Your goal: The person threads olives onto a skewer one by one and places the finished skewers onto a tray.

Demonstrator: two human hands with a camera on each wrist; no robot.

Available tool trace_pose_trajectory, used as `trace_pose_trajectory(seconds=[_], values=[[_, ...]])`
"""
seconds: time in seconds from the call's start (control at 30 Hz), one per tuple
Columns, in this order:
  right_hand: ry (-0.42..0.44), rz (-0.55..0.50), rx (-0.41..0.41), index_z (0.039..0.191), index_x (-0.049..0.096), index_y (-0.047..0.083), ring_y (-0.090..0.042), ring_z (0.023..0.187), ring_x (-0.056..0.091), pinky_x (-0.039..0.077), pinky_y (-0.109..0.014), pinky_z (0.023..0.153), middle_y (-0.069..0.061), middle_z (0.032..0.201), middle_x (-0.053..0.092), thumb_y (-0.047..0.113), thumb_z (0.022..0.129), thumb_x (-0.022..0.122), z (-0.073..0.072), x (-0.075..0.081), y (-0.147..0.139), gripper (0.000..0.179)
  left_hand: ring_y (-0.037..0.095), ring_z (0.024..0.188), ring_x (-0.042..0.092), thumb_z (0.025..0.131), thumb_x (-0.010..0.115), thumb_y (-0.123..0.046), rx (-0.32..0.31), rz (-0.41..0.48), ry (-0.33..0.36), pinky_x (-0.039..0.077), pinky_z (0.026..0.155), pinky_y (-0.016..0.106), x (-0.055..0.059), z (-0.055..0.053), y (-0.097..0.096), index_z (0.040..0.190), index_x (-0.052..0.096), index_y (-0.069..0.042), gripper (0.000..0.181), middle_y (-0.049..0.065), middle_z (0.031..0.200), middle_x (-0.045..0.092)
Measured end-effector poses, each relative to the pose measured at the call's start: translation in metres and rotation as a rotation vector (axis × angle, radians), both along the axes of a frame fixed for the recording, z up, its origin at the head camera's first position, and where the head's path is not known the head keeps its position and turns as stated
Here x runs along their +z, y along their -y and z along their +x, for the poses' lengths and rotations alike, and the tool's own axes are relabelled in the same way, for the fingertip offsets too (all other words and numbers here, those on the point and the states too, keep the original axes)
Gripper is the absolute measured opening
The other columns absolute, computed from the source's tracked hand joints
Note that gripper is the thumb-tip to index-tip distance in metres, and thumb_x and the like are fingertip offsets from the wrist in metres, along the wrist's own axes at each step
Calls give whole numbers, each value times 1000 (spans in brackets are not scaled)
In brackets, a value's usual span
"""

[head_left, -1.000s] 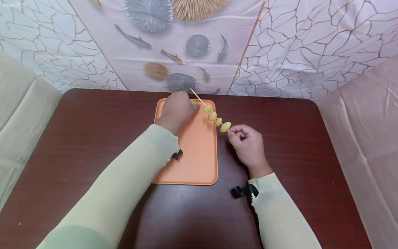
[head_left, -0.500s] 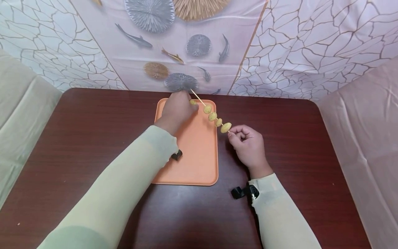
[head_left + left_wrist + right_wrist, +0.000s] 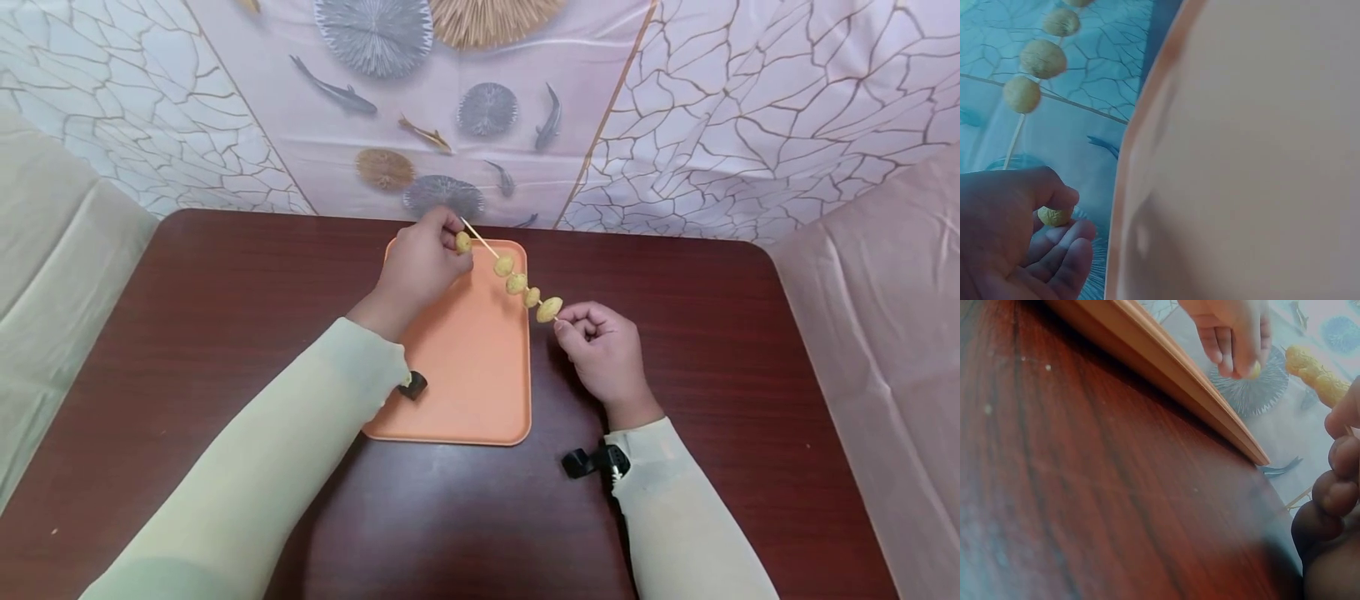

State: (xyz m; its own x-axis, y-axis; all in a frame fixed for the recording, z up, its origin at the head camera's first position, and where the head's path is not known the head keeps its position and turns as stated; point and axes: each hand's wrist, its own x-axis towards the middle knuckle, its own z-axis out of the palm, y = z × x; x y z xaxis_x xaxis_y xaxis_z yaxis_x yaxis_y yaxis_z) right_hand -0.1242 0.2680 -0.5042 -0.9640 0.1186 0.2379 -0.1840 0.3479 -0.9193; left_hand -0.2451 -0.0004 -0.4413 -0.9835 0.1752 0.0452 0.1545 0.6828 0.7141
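Observation:
My right hand (image 3: 603, 354) pinches the lower end of a thin wooden skewer (image 3: 480, 239). Several small yellow potatoes (image 3: 516, 283) are threaded along it, and its bare pointed end slants up to the left. Another small potato (image 3: 463, 242) is pinched between thumb and fingers of my left hand (image 3: 420, 262), close to the skewer's tip but apart from it. In the left wrist view, this potato (image 3: 1055, 216) looks wrinkled and partly covered by the thumb. Below the left hand lies an orange rectangular tray (image 3: 480, 392).
The dark reddish-brown table (image 3: 712, 333) carries the tray near its far edge. A patterned cloth backdrop (image 3: 540, 183) stands right behind that edge. Each wrist wears a small black camera, such as the right one (image 3: 596, 461).
My left hand has risen slightly from the tray's far end, turning so the pinched potato shows more. My right hand and the skewer have stayed nearly still.

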Motion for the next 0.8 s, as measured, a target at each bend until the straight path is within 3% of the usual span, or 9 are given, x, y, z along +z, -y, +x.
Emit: trace_pose_trajectory(seconds=[0.3,0.5,0.63,0.8], values=[[-14,-14,66,95,78,0,-4,57,48,41,-18,55,9,59,55,7,99,78,0,-1,-2,8,21,102,75,96,79,-12,-18,227,11,63,87,36,-1,17,14,124,68,-16,31,5,114,74],[-8,-32,108,95,79,0,-3,56,48,40,-18,53,9,60,56,3,98,78,-1,-1,-2,4,22,101,76,93,84,-9,27,385,84,64,90,35,-11,26,22,126,68,-12,36,7,117,73],[7,-14,119,97,79,-1,-3,55,48,40,-18,52,7,60,56,5,98,79,0,-2,-2,6,24,105,75,94,81,-8,52,453,136,63,87,33,-17,31,27,129,67,-11,38,9,119,72],[16,20,135,97,79,1,-4,55,48,41,-19,51,8,60,57,9,100,80,0,-2,-2,9,23,105,74,98,76,-7,80,509,133,61,90,28,-26,36,30,133,68,-8,36,13,120,73]])
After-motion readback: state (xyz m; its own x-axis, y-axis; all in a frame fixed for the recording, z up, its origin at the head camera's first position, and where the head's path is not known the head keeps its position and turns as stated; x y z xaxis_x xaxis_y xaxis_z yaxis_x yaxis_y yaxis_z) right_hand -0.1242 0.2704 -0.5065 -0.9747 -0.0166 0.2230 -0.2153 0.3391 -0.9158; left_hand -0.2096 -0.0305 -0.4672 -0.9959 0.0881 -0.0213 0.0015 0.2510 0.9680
